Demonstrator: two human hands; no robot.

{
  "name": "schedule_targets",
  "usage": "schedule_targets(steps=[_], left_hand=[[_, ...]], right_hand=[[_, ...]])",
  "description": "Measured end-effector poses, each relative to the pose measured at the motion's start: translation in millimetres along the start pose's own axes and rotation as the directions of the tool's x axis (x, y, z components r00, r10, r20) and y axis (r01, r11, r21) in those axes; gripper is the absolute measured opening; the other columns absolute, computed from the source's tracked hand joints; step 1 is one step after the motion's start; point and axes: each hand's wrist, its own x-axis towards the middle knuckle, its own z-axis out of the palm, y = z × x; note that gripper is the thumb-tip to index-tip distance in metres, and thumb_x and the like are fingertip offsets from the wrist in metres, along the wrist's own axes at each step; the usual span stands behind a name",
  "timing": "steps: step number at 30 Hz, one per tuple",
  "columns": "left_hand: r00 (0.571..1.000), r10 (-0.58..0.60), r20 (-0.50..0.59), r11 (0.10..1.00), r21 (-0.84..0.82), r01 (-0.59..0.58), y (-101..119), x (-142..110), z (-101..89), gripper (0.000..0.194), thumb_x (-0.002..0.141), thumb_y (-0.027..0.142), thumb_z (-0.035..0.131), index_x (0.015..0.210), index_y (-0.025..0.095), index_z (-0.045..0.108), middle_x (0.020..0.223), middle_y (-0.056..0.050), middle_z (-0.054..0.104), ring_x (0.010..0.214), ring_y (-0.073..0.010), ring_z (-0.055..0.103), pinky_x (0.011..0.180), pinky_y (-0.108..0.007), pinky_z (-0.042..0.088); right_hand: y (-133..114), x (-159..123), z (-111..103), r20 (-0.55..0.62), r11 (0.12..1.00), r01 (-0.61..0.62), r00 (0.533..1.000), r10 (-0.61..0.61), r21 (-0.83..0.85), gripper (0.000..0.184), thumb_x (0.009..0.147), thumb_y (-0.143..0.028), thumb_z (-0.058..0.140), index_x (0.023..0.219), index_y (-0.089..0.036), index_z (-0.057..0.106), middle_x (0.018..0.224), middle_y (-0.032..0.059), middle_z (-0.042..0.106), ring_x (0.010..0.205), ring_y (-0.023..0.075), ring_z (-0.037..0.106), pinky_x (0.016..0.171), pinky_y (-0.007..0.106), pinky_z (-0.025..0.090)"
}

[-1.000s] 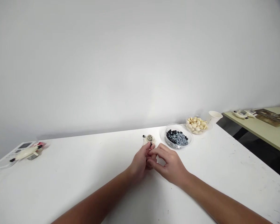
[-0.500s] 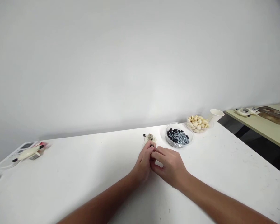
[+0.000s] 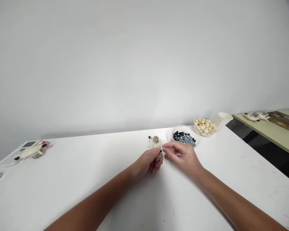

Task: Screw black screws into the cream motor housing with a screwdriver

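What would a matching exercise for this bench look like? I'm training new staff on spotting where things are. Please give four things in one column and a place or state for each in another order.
Things
1. Clear bowl
2. White paper cup
3. Right hand
4. Pale yellow side table

Places or states
A. Off to the right, apart from the white table
B. Fingertips beside the round beige part
C. Holds black pieces and silvery screws
D. Stands just right of the pale curved pieces

Pairs: 1-C, 2-D, 3-B, 4-A

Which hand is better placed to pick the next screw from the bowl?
Right, probably: the right hand is just in front of the clear bowl, while the left hand is farther from it, on the other side of the cream plastic part.
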Motion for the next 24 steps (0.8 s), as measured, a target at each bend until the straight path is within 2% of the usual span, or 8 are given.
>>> schedule_targets(steps=[3, 7, 12, 17, 24], left_hand=[[1.0, -0.001, -0.003, 0.995, 0.096, 0.001, -1, -3, -1.5, 0.047, 0.104, 0.058, 0.043, 0.081, 0.018, 0.051, 0.068, 0.002, 0.048, 0.056, -0.0115, 0.043, 0.052, -0.025, 0.033], [0.994, 0.074, -0.079, 0.966, 0.255, -0.052, -4, -3, 1.7, 0.039, 0.105, 0.051, 0.049, 0.086, 0.018, 0.056, 0.07, 0.002, 0.051, 0.061, -0.0121, 0.045, 0.059, -0.026, 0.035], [0.981, 0.165, -0.107, 0.927, 0.356, -0.117, -5, -4, 2.5, 0.042, 0.109, 0.051, 0.04, 0.083, 0.019, 0.05, 0.067, 0.004, 0.047, 0.061, -0.0126, 0.039, 0.063, -0.029, 0.032], [0.984, 0.167, -0.068, 0.942, 0.306, -0.139, -9, -4, 2.7, 0.048, 0.109, 0.057, 0.03, 0.08, 0.021, 0.042, 0.067, 0.004, 0.039, 0.06, -0.0126, 0.038, 0.059, -0.029, 0.031], [0.992, 0.114, -0.053, 0.979, 0.177, -0.103, -9, 0, 4.5, 0.046, 0.108, 0.058, 0.028, 0.079, 0.023, 0.033, 0.069, 0.005, 0.031, 0.056, -0.0111, 0.031, 0.053, -0.027, 0.027]], right_hand=[[3, 3, -4, 0.082, 1.0, 0.01, 0.997, -0.012, 0.024, 0.015, 0.1, -0.026, 0.067, 0.106, -0.024, 0.08, 0.089, 0.0039, 0.078, 0.073, 0.017, 0.072, 0.063, 0.028, 0.058], [6, 6, -10, 0.141, 0.998, 0.033, 0.989, -0.04, 0.053, 0.017, 0.1, -0.022, 0.067, 0.108, -0.027, 0.08, 0.098, 0.0021, 0.081, 0.08, 0.0167, 0.076, 0.069, 0.028, 0.06], [5, 7, -14, 0.166, 0.996, 0.045, 0.985, -0.056, 0.073, 0.016, 0.1, -0.022, 0.067, 0.109, -0.025, 0.08, 0.097, 0.0019, 0.081, 0.078, 0.0153, 0.076, 0.068, 0.026, 0.062], [2, 7, -14, 0.173, 0.994, 0.082, 0.981, -0.093, 0.068, 0.015, 0.099, -0.021, 0.069, 0.107, -0.026, 0.08, 0.094, 0.0016, 0.08, 0.079, 0.0152, 0.074, 0.07, 0.028, 0.061], [4, 9, -17, 0.212, 0.994, 0.085, 0.972, -0.098, 0.066, 0.011, 0.096, -0.024, 0.073, 0.106, -0.025, 0.079, 0.096, 0.0026, 0.08, 0.082, 0.0168, 0.076, 0.077, 0.031, 0.065]])
